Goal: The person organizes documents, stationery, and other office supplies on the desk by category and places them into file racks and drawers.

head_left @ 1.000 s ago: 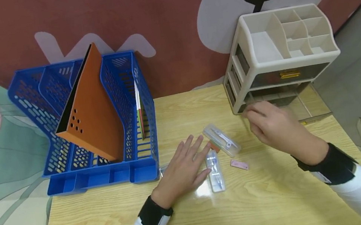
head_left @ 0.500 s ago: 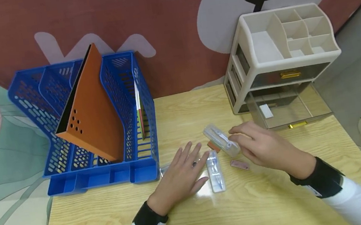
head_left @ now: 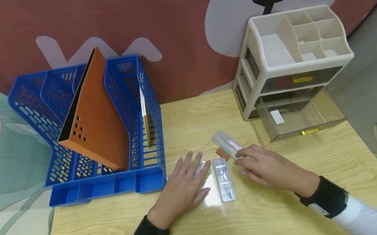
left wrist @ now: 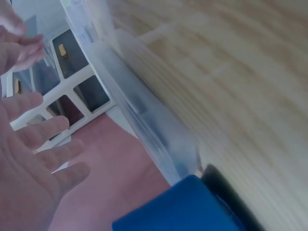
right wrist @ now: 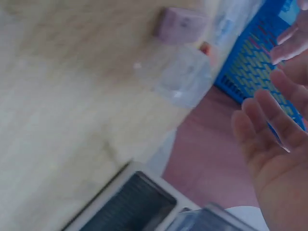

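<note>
My left hand [head_left: 183, 185] is spread flat with straight fingers over a clear plastic case [head_left: 200, 169], which it partly covers. Right of it lies a second clear case [head_left: 224, 180] with small drawing tools inside. My right hand [head_left: 266, 166] hovers at the lower end of a third clear case [head_left: 226, 144], fingers loosely extended. A pink eraser [right wrist: 183, 26] shows on the table in the right wrist view; in the head view the right hand hides it. An orange-brown piece [head_left: 222, 153] pokes out beside the third case.
A blue rack [head_left: 108, 183] with an orange folder [head_left: 97, 117] and thin booklets [head_left: 145, 119] stands at left. At right is a white desktop organizer [head_left: 305, 65], its clear drawer [head_left: 306, 118] pulled out with a white block [head_left: 276, 117] inside.
My right hand has moved from the drawer left and down to the cases, leaving the white block visible in the drawer. The left hand has shifted slightly left and down.
</note>
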### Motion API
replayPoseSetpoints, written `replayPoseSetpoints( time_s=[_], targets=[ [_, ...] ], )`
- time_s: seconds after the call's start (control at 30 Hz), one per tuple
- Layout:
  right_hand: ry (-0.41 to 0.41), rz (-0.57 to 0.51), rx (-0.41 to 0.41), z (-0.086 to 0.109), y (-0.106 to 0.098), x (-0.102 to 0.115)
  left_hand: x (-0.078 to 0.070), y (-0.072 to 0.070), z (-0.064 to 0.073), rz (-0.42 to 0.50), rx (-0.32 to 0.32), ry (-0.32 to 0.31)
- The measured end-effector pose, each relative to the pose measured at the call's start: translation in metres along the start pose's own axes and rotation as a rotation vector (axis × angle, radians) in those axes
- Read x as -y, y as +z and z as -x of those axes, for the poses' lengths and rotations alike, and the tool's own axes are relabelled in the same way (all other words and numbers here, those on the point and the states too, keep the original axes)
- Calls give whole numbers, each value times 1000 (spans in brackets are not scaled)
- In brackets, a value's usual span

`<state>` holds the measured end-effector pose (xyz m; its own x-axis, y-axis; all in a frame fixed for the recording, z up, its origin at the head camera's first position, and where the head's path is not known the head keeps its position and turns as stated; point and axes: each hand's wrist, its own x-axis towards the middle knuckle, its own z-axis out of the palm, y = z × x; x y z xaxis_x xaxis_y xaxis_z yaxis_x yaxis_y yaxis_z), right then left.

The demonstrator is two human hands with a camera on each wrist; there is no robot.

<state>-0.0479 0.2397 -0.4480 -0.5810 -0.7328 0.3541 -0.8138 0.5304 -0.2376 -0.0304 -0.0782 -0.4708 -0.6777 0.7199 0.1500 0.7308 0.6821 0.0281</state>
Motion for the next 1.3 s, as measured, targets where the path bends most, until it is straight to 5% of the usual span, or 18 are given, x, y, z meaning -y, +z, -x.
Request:
replayPoseSetpoints(
  time_s=[0.23, 0.47, 0.8, 1.3],
  targets=[
    [45, 10, 72, 14, 18, -7, 4, 2, 7, 15, -4, -23],
    [75, 55, 143, 25, 24, -7, 6, 2, 13, 32, 62, -81],
    [60, 56, 76, 31, 31, -2, 8, 3, 17, 51, 37, -104],
    [88, 118, 102, 32, 33, 6, 8, 2, 20, 45, 41, -115]
  ],
)
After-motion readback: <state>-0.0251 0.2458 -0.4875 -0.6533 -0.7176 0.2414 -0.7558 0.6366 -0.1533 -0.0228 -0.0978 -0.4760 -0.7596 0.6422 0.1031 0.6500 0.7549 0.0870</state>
